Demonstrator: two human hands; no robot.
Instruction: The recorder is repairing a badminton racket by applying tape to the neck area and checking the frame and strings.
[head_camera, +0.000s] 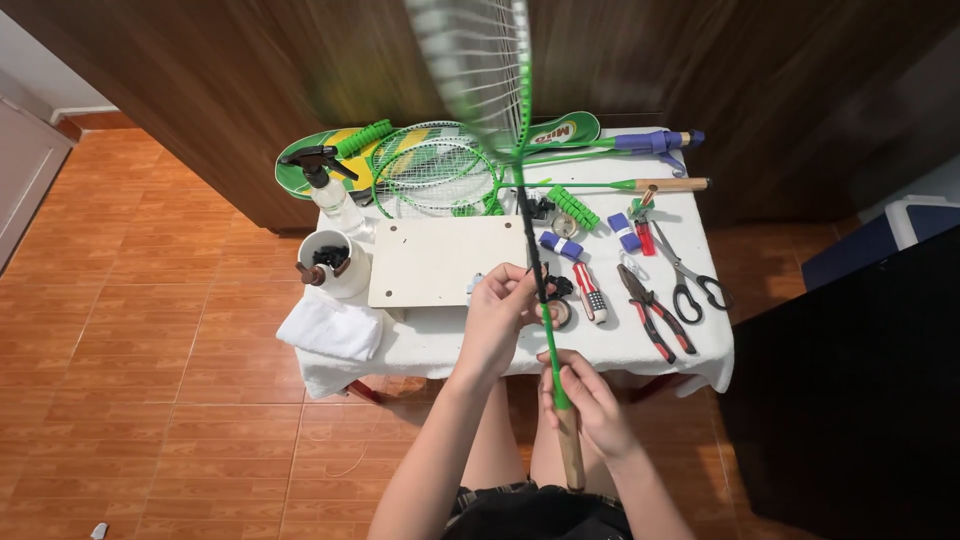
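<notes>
I hold a green badminton racket (548, 340) upright in front of me, its blurred strung head (478, 70) reaching the top of the view. My right hand (590, 400) grips the shaft just above the bare wooden handle (571, 450). My left hand (497, 318) pinches the shaft higher up, where a dark strip (535, 250) runs along it. Both hands hover over the near edge of a small table with a white cloth (620, 350).
On the table lie more green rackets (435, 175), a spray bottle (325, 185), a white cup (335, 265), a pale board (445, 262), a folded white towel (330, 325), pliers (655, 320), scissors (690, 280), grip tape rolls (625, 232). Dark wooden wall behind, black furniture at right.
</notes>
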